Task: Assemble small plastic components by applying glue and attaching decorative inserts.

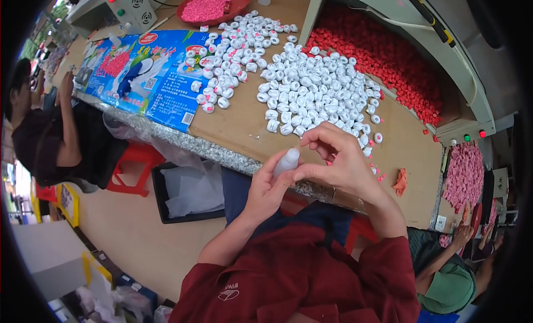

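My left hand (265, 191) is wrapped round a small white squeeze bottle (286, 163) with a rounded top, held tilted in front of the table edge. My right hand (345, 163) is just to the right of the bottle, its fingers bent and apart. Its thumb reaches to the bottle's side, and its index fingertip hovers above the bottle's top. No object shows between those fingers. Beyond my hands lies a pile of small white rounded pieces (316, 89) with dark marks. A looser spread of similar white pieces (239, 59), some with pink parts, lies to its left.
Red pieces (383, 67) fill a machine housing (466, 62) at the right. A blue printed sheet (161, 78) and a red bowl of pink pieces (239, 6) lie at the left and back. An orange scrap (400, 182) lies nearby. Co-workers sit on both sides.
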Tool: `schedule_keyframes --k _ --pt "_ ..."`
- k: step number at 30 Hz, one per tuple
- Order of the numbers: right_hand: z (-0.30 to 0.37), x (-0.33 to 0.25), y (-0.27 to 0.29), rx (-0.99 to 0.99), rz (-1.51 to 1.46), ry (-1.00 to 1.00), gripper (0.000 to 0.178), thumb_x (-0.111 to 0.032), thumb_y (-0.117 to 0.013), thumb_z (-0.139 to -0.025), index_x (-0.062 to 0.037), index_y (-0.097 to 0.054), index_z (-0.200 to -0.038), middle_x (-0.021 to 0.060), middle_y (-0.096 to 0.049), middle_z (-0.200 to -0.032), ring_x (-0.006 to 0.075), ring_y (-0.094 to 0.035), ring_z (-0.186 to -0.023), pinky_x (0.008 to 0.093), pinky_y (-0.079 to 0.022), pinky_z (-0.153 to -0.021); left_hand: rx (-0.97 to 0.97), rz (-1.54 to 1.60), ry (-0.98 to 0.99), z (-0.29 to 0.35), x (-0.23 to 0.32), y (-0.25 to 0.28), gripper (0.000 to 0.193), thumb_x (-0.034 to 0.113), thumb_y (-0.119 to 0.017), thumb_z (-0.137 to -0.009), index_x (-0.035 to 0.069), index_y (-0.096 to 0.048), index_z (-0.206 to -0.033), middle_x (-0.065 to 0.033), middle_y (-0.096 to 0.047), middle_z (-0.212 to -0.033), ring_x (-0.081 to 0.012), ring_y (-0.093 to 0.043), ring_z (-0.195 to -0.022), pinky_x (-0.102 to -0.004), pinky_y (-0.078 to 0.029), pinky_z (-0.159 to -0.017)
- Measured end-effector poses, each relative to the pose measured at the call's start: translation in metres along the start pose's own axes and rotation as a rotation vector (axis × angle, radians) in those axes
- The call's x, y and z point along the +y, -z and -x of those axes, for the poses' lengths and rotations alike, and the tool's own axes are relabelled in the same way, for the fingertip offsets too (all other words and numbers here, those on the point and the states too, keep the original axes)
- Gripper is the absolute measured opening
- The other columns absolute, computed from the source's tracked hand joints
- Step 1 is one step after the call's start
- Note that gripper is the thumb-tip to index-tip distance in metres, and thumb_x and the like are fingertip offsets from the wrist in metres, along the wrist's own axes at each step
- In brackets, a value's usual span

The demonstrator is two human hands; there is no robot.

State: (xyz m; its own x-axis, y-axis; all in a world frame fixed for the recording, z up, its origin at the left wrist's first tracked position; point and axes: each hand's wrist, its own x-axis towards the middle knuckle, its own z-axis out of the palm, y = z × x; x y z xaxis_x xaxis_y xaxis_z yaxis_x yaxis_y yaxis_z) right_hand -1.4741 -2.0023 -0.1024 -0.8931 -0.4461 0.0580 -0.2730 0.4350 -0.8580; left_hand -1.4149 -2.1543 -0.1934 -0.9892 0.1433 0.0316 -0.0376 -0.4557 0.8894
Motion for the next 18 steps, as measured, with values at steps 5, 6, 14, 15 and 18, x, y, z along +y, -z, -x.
schedule_keyframes --k 5,6,14,15,18 --pt "-0.002 0.009 -0.025 0.013 -0.107 0.054 0.020 -0.008 -0.074 -0.066 0.0003 -0.062 -0.079 0.0001 -0.051 -0.077 0.0036 -0.039 -0.060 0.0188 -0.030 -0.050 -0.016 -0.105 0.013 0.010 0.002 0.014 0.040 0.015 -0.053 -0.088 0.000 -0.042 -0.124 -0.0049 -0.057 -0.091 -0.0060 -0.050 -0.077 -0.0188 -0.041 -0.066" --pt "-0.004 0.012 -0.027 -0.037 -0.172 0.034 0.017 -0.007 -0.073 -0.067 0.0004 -0.063 -0.080 0.0019 -0.052 -0.078 0.0052 -0.042 -0.061 0.0186 -0.032 -0.051 -0.056 -0.076 0.031 0.011 0.005 0.018 0.039 0.015 -0.053 -0.089 0.000 -0.043 -0.123 -0.0043 -0.057 -0.089 -0.0060 -0.049 -0.075 -0.0186 -0.041 -0.066" --pt "-0.028 0.002 -0.039 -0.323 -0.368 -0.023 0.024 -0.011 -0.072 -0.068 -0.0019 -0.063 -0.088 0.0022 -0.051 -0.090 0.0085 -0.047 -0.074 0.0211 -0.037 -0.063 -0.130 0.110 0.025 0.015 -0.002 0.053 0.039 0.017 -0.051 -0.089 0.002 -0.043 -0.124 -0.0027 -0.056 -0.087 -0.0060 -0.047 -0.072 -0.0185 -0.040 -0.065" --pt "-0.030 0.000 -0.039 -0.276 -0.225 -0.009 0.026 -0.011 -0.073 -0.068 -0.0024 -0.062 -0.090 0.0016 -0.050 -0.092 0.0084 -0.046 -0.076 0.0214 -0.037 -0.065 -0.103 0.049 0.009 0.015 -0.005 0.057 0.039 0.016 -0.051 -0.089 0.001 -0.043 -0.125 -0.0026 -0.056 -0.088 -0.0059 -0.048 -0.072 -0.0187 -0.040 -0.065" --pt "-0.036 0.002 -0.053 -0.249 -0.090 0.023 0.028 -0.013 -0.073 -0.068 -0.0033 -0.060 -0.090 0.0013 -0.050 -0.090 0.0085 -0.046 -0.075 0.0209 -0.036 -0.064 -0.035 -0.026 0.013 0.016 -0.004 0.064 0.039 0.016 -0.051 -0.089 0.001 -0.043 -0.123 -0.0026 -0.056 -0.089 -0.0057 -0.048 -0.073 -0.0192 -0.041 -0.066"
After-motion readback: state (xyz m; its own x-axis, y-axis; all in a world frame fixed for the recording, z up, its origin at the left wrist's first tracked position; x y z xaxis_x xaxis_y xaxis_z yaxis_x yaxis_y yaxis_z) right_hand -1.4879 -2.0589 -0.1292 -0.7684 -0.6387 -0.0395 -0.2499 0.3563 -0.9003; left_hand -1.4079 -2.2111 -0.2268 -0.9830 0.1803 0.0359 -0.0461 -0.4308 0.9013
